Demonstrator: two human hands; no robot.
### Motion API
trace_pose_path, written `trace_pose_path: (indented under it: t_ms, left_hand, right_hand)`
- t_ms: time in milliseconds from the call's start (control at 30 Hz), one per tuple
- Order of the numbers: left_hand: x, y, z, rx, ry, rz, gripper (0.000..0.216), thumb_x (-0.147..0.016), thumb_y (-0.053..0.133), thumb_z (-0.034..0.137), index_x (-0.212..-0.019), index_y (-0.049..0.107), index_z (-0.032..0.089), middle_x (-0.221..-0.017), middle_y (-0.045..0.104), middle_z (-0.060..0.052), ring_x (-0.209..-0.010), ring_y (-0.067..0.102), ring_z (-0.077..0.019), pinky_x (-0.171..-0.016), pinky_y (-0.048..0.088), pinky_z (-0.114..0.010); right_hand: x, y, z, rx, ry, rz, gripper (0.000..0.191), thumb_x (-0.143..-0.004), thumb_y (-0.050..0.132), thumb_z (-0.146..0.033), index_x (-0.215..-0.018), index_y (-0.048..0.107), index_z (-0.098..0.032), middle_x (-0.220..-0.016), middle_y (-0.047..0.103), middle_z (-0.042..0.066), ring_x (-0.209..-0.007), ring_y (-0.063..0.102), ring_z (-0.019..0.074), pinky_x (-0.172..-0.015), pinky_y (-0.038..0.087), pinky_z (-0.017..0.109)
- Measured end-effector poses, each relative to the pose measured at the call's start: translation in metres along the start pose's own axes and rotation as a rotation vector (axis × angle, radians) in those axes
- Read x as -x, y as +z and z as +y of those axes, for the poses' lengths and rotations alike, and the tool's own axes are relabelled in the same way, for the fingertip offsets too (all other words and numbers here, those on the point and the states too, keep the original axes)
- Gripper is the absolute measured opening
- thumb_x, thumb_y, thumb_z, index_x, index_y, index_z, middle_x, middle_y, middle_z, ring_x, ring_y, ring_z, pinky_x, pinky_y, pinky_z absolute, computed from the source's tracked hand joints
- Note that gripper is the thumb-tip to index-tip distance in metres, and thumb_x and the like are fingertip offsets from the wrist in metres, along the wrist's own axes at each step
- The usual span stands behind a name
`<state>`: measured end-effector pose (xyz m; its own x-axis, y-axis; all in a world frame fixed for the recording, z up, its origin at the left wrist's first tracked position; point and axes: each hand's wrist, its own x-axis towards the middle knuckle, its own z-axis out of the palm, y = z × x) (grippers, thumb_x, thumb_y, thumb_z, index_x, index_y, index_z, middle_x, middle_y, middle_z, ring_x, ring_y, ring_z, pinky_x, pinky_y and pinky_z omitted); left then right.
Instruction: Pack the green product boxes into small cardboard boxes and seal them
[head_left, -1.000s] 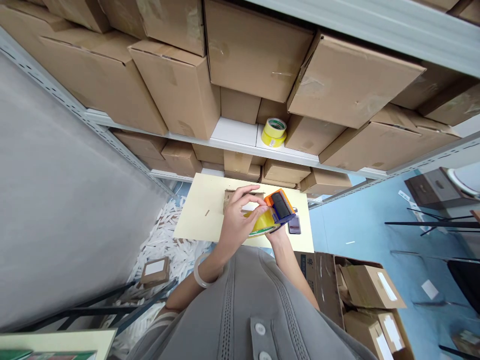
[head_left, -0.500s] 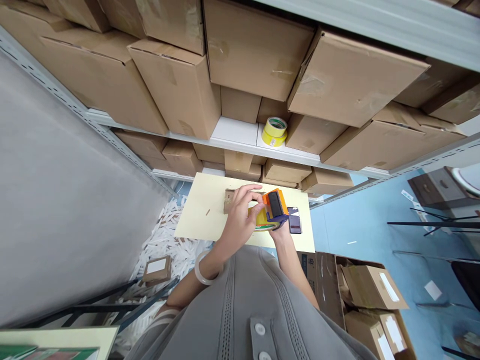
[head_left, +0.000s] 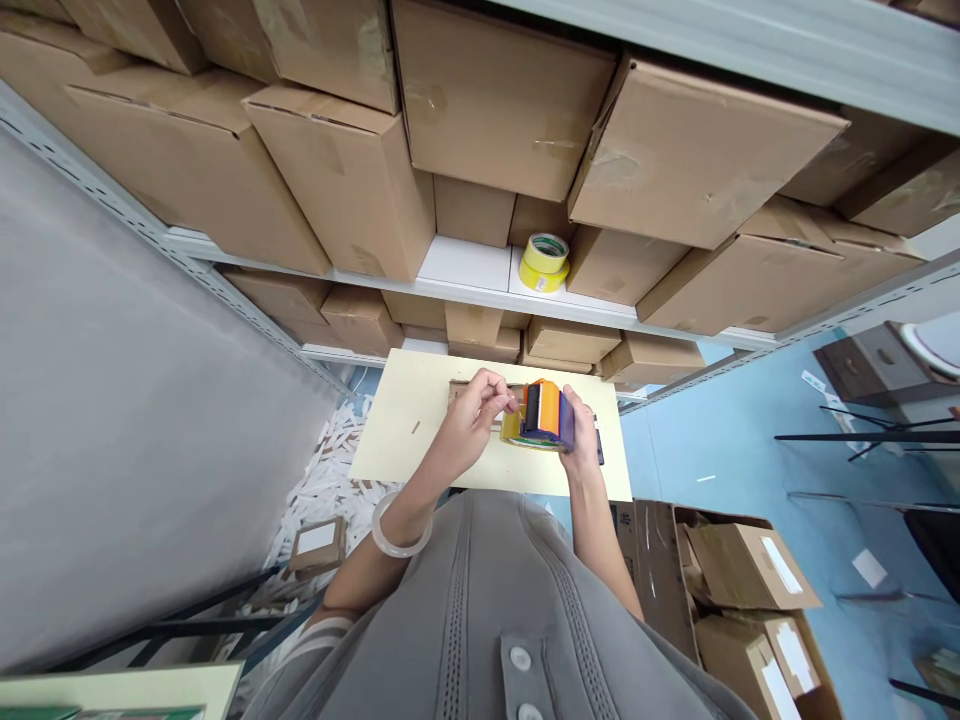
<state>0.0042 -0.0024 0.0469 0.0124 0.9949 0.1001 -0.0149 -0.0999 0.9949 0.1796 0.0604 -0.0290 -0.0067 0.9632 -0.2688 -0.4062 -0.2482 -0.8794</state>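
Note:
My right hand (head_left: 577, 430) grips an orange and dark blue tape dispenser (head_left: 550, 408) from its right side, above the table. A roll of yellow tape (head_left: 512, 428) sits in the dispenser, on its left. Close beside the roll, my left hand (head_left: 484, 405) is closed in a pinch; whatever is between its fingertips is too small to make out. Behind the left hand, a small piece of brown cardboard (head_left: 456, 390) lies mostly hidden on the pale yellow table (head_left: 397, 420). A dark phone (head_left: 599, 447) is partly covered by my right hand.
Shelves packed with cardboard boxes (head_left: 510, 100) rise beyond the table. Yellow tape rolls (head_left: 545, 262) are stacked on the middle shelf. White paper strips (head_left: 322, 480) cover the floor at left. An open carton (head_left: 660, 570) with smaller boxes stands at lower right.
The dispenser has turned in my right hand, which now shows along its right side. My left hand has drawn its fingers from a loose curl on the roll into a pinch.

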Motion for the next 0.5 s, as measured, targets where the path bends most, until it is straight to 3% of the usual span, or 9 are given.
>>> trace_pose_path:
  t_ms: [233,367,500]
  left_hand:
    - [0.000,0.004,0.000,0.199,-0.033,-0.051,0.012,-0.089,0.055,0.031,-0.091,0.049,0.021,-0.091,0.064,-0.004,-0.084,0.061,-0.0147,-0.082,0.049,-0.032]
    - [0.002,0.009,-0.003,0.194,-0.007,0.003,0.015,-0.087,0.059,0.029,-0.095,0.049,0.021,-0.094,0.067,-0.004,-0.090,0.064,-0.0154,-0.087,0.050,-0.033]
    - [0.005,0.013,-0.005,0.194,0.026,0.069,0.019,-0.085,0.062,0.026,-0.097,0.048,0.021,-0.094,0.069,-0.005,-0.092,0.066,-0.0159,-0.089,0.050,-0.034]
  right_hand:
    - [0.003,0.002,0.003,-0.115,0.027,-0.041,0.026,-0.075,0.071,-0.043,-0.069,0.060,-0.020,-0.059,0.060,-0.006,-0.052,0.054,0.0107,-0.055,0.045,0.024]
    - [0.003,0.007,0.009,-0.141,0.088,-0.085,0.017,-0.079,0.064,-0.038,-0.076,0.064,-0.022,-0.069,0.067,-0.003,-0.063,0.062,0.0150,-0.062,0.050,0.027]
    - [0.000,0.009,0.017,-0.150,0.110,-0.073,0.020,-0.079,0.064,-0.040,-0.067,0.060,-0.023,-0.060,0.063,-0.004,-0.061,0.060,0.0162,-0.060,0.050,0.028]
